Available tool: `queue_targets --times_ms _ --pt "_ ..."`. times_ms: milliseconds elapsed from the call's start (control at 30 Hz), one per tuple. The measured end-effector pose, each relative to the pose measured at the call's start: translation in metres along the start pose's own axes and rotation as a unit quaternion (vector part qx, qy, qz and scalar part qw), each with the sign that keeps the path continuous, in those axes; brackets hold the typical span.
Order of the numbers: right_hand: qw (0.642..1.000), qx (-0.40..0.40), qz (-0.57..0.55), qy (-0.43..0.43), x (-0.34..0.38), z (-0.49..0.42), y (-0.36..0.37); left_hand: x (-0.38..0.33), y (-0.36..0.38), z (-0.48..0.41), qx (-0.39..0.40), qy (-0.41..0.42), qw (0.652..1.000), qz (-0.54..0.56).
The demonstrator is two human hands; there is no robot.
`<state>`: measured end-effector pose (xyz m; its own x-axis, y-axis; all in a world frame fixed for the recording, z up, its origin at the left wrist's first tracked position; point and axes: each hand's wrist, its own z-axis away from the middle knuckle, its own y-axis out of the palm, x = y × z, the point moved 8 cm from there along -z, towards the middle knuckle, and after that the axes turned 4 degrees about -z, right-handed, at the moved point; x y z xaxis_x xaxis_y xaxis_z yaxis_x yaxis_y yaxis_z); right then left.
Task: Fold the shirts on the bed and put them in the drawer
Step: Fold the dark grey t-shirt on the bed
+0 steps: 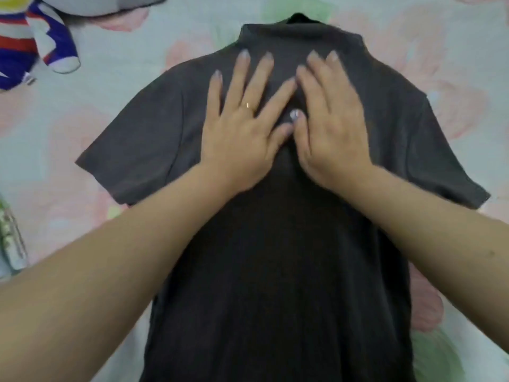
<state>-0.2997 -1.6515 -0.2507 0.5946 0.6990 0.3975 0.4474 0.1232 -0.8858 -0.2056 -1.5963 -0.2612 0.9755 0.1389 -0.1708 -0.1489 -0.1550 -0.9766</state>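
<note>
A dark grey short-sleeved shirt lies spread flat on the bed, collar pointing away from me and both sleeves out to the sides. My left hand presses flat on the upper chest with fingers spread; a ring shows on one finger. Beside it, my right hand also lies flat on the cloth, fingers straight toward the collar. The two thumbs touch in the middle. No drawer is in view.
The bed is covered by a pale floral sheet in pink and green. A blue, red and white plush toy lies at the far left corner. A small patterned object sits at the left edge.
</note>
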Motion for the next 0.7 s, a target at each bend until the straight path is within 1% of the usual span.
queue_targets --times_ms 67,100,133,200,267,300,367,400,433,467,500,533,567,600,633,667,700 --pt "0.993 0.114 0.006 -0.027 0.017 0.068 0.019 -0.013 0.014 0.067 0.069 0.016 0.998 0.003" --pt "0.987 0.157 0.028 -0.032 0.017 0.099 0.024 -0.012 0.020 0.098 0.099 0.009 0.995 -0.006" --pt "0.982 0.180 0.052 -0.033 0.014 0.127 0.024 -0.008 0.023 0.126 0.116 -0.002 0.993 -0.018" --pt "0.974 0.209 0.084 -0.023 0.007 0.173 0.017 -0.001 0.020 0.170 0.134 -0.021 0.990 -0.041" --pt "0.968 0.235 0.083 -0.011 0.007 0.210 0.005 0.004 0.012 0.205 0.150 -0.040 0.987 -0.046" --pt "0.966 0.246 0.082 -0.005 0.007 0.227 -0.002 0.008 0.007 0.221 0.157 -0.066 0.985 -0.042" --pt "0.963 0.255 0.080 0.033 0.007 0.256 -0.015 0.017 -0.006 0.248 0.144 -0.152 0.978 -0.006" --pt "0.965 0.240 0.076 0.080 0.003 0.266 -0.023 0.023 -0.013 0.260 0.125 -0.209 0.969 0.028" --pt "0.961 0.215 0.066 0.161 -0.006 0.275 -0.033 0.027 -0.019 0.271 0.107 -0.270 0.954 0.069" --pt "0.945 0.182 0.046 0.268 -0.017 0.285 -0.043 0.030 -0.022 0.281 0.097 -0.332 0.931 0.117" --pt "0.916 0.153 0.003 0.371 -0.026 0.296 -0.051 0.031 -0.022 0.289 0.099 -0.396 0.897 0.169" --pt "0.884 0.137 -0.042 0.445 -0.032 0.304 -0.056 0.033 -0.022 0.297 0.105 -0.453 0.859 0.215" --pt "0.854 0.130 -0.090 0.496 -0.035 0.311 -0.059 0.034 -0.021 0.303 0.110 -0.499 0.821 0.253" --pt "0.827 0.133 -0.140 0.528 -0.037 0.318 -0.060 0.036 -0.020 0.308 0.113 -0.532 0.786 0.293" --pt "0.807 0.146 -0.180 0.543 -0.039 0.322 -0.060 0.038 -0.017 0.310 0.117 -0.546 0.756 0.341" --pt "0.799 0.155 -0.198 0.547 -0.041 0.324 -0.063 0.040 -0.014 0.311 0.125 -0.543 0.732 0.392" --pt "0.793 0.152 -0.207 0.553 -0.044 0.326 -0.068 0.042 -0.012 0.312 0.139 -0.531 0.716 0.432"
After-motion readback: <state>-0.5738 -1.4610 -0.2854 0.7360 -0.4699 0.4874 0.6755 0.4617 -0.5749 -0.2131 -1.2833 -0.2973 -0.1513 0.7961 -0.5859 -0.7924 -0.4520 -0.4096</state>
